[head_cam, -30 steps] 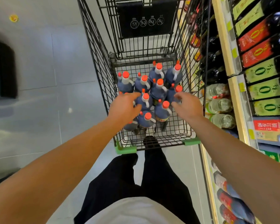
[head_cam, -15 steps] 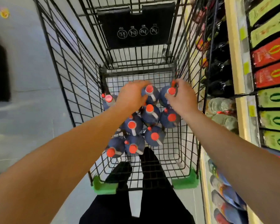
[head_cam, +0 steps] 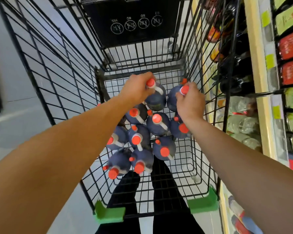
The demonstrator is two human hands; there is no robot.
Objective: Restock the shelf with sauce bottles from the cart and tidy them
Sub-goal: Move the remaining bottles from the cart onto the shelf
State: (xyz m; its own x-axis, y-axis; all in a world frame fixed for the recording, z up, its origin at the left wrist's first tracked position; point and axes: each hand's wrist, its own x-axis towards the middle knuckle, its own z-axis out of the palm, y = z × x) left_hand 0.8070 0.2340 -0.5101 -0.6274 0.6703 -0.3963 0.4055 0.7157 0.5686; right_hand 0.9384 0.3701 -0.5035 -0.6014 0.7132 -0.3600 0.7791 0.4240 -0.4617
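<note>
Several dark sauce bottles with red caps stand packed together in the black wire cart. My left hand is closed around the neck of the far left bottle, its red cap showing between my fingers. My right hand grips the neck of the far right bottle, just below its red cap. Both bottles are still among the others in the cart. The shelf runs along the right side, holding dark bottles and clear bottles.
The cart's folded child seat panel stands at the far end. Green corner bumpers mark the near end. Green and red labelled packs fill the shelf at right. Grey floor lies to the left. My dark trousers show under the cart.
I have leaned further over the cart and both hands moved from the near bottles to the far pair. Each hand has closed on a bottle neck.
</note>
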